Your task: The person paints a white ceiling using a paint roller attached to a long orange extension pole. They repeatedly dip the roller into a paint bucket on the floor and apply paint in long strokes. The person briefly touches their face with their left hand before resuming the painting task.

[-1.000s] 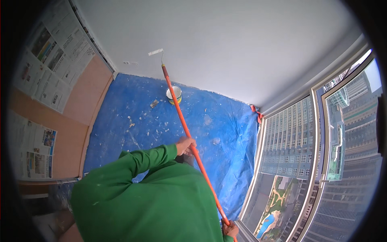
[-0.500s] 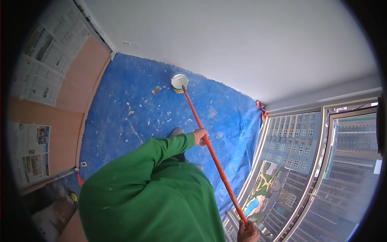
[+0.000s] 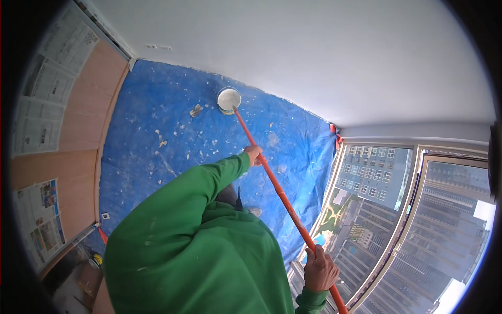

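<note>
A long orange pole slants from the lower right up to a round bucket with white paint inside. The pole's far end meets the bucket's near rim; whatever is fixed to that end does not show clearly. My left hand, at the end of an outstretched green sleeve, is closed round the upper part of the pole. Lower down, beside the window, my right hand wraps round the same pole, whose near end runs on past it out of the picture.
Blue sheeting spotted with paint covers the floor. A white wall rises beyond the bucket. Windows with a view down on tall buildings line the right. Boards partly covered with newspaper stand at the left. A scrap lies near the bucket.
My right hand has come up from the lower edge, and more of the pole now shows below it. My left hand has reached slightly farther forward. The view has shifted a little.
</note>
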`<move>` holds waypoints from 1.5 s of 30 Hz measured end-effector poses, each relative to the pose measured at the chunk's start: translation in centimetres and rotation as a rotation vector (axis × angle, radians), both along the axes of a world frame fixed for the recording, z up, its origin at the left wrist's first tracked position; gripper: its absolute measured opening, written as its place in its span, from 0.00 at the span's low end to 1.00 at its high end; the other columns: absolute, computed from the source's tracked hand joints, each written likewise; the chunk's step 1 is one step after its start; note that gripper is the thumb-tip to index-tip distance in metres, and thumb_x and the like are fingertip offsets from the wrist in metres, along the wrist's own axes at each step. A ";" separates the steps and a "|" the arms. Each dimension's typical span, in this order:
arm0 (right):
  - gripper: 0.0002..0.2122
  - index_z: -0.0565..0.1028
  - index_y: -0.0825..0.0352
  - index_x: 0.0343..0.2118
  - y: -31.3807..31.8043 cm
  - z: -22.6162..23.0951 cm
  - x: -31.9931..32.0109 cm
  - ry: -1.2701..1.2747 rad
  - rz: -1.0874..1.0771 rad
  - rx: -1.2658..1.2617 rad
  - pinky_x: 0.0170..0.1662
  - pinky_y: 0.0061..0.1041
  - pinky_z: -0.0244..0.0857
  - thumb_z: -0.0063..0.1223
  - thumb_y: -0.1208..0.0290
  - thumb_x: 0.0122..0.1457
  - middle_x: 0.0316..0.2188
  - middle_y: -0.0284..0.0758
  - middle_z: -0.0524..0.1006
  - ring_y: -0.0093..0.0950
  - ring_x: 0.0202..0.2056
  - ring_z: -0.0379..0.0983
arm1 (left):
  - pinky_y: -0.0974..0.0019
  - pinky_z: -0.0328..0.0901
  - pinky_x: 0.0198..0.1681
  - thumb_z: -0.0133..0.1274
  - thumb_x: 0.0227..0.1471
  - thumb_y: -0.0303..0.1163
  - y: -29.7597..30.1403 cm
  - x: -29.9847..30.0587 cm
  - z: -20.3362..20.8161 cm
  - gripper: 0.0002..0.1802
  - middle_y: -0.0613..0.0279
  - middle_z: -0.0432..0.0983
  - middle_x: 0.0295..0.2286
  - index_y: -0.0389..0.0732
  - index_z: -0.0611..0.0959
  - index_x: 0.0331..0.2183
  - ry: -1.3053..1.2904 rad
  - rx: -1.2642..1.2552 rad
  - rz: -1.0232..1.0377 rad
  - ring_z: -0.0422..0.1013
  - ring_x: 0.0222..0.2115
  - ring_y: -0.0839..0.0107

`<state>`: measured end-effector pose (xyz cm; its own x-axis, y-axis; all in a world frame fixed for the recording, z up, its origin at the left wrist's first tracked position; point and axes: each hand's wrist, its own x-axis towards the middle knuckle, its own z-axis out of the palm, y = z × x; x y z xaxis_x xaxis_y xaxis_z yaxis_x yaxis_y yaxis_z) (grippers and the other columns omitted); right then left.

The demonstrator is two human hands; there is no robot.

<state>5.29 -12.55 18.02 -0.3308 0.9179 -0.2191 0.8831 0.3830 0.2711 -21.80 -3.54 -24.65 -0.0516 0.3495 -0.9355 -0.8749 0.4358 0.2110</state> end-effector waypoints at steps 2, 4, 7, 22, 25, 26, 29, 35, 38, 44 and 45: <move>0.12 0.76 0.56 0.35 -0.4 0.4 -0.5 0.001 -0.022 -0.031 0.21 0.38 0.58 0.59 0.57 0.51 0.16 0.36 0.70 0.39 0.18 0.69 | 0.52 0.71 0.29 0.50 0.49 0.27 0.1 0.2 1.1 0.10 0.51 0.76 0.28 0.36 0.71 0.35 0.027 -0.035 -0.092 0.77 0.28 0.56; 0.12 0.78 0.56 0.36 -0.2 2.1 0.2 0.018 -0.026 -0.025 0.22 0.38 0.59 0.59 0.58 0.51 0.17 0.37 0.71 0.39 0.18 0.70 | 0.52 0.71 0.27 0.50 0.49 0.28 -0.3 0.1 3.0 0.10 0.51 0.76 0.27 0.37 0.72 0.36 0.028 -0.037 -0.119 0.77 0.27 0.56; 0.12 0.80 0.59 0.35 -0.5 4.9 -0.8 0.079 -0.080 -0.045 0.25 0.38 0.61 0.59 0.59 0.51 0.19 0.39 0.75 0.41 0.21 0.72 | 0.51 0.70 0.26 0.51 0.48 0.30 -0.5 0.0 4.1 0.11 0.53 0.77 0.25 0.39 0.73 0.36 0.037 0.034 -0.110 0.77 0.24 0.56; 0.12 0.80 0.59 0.36 -1.6 2.8 -2.2 0.037 -0.081 -0.029 0.24 0.37 0.60 0.60 0.60 0.50 0.19 0.38 0.74 0.39 0.20 0.71 | 0.49 0.71 0.23 0.49 0.48 0.28 -0.9 -1.6 2.8 0.07 0.50 0.76 0.23 0.36 0.75 0.32 0.151 0.020 -0.114 0.76 0.22 0.56; 0.12 0.80 0.58 0.36 -1.8 1.1 -4.0 -0.013 -0.058 -0.047 0.24 0.37 0.60 0.59 0.59 0.51 0.16 0.37 0.72 0.39 0.19 0.71 | 0.51 0.72 0.26 0.49 0.48 0.28 -0.3 -1.9 0.1 0.08 0.51 0.76 0.24 0.35 0.75 0.32 0.092 -0.108 -0.134 0.77 0.24 0.56; 0.12 0.80 0.58 0.36 -2.0 1.2 -3.7 -0.007 -0.070 -0.041 0.24 0.37 0.60 0.59 0.59 0.51 0.16 0.37 0.72 0.39 0.19 0.71 | 0.50 0.71 0.27 0.48 0.50 0.27 -0.2 -1.6 -0.4 0.08 0.49 0.76 0.26 0.34 0.74 0.33 0.066 -0.102 -0.136 0.77 0.26 0.55; 0.11 0.79 0.55 0.35 -2.5 2.7 -1.1 0.059 -0.071 -0.014 0.21 0.38 0.58 0.61 0.59 0.49 0.15 0.36 0.70 0.38 0.17 0.70 | 0.50 0.70 0.31 0.46 0.53 0.27 -1.0 -1.4 3.5 0.08 0.47 0.77 0.29 0.32 0.72 0.35 -0.001 -0.082 -0.179 0.77 0.30 0.53; 0.13 0.80 0.60 0.37 -3.0 2.5 -1.3 0.085 -0.094 -0.036 0.23 0.38 0.61 0.61 0.61 0.50 0.17 0.38 0.73 0.40 0.19 0.71 | 0.50 0.70 0.32 0.47 0.51 0.27 -1.7 -2.7 4.0 0.09 0.47 0.76 0.30 0.34 0.72 0.36 -0.030 -0.006 -0.233 0.76 0.31 0.52; 0.13 0.79 0.57 0.37 -4.1 0.7 -1.0 0.067 -0.063 -0.016 0.21 0.38 0.59 0.62 0.60 0.48 0.14 0.36 0.70 0.39 0.17 0.70 | 0.47 0.71 0.32 0.49 0.49 0.28 -1.4 -2.9 1.0 0.12 0.48 0.75 0.31 0.36 0.71 0.37 -0.078 -0.058 -0.235 0.76 0.31 0.50; 0.13 0.80 0.61 0.37 -5.8 2.6 0.9 0.130 -0.177 -0.062 0.22 0.38 0.61 0.61 0.62 0.49 0.17 0.38 0.73 0.39 0.18 0.71 | 0.49 0.70 0.33 0.51 0.48 0.29 -3.1 -2.3 5.7 0.13 0.47 0.74 0.32 0.37 0.70 0.37 -0.062 0.015 -0.257 0.76 0.31 0.52; 0.13 0.80 0.59 0.38 -5.5 1.9 0.9 0.118 -0.133 -0.062 0.22 0.37 0.61 0.60 0.61 0.50 0.17 0.37 0.73 0.39 0.18 0.71 | 0.49 0.70 0.33 0.52 0.48 0.30 -3.2 -2.3 4.4 0.14 0.47 0.74 0.32 0.37 0.70 0.37 -0.060 0.014 -0.227 0.76 0.31 0.52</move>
<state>6.20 -18.09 19.96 -0.2339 0.9414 -0.2430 0.9514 0.2731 0.1421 -24.08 -6.72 -20.20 0.0852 0.3591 -0.9294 -0.7658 0.6203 0.1695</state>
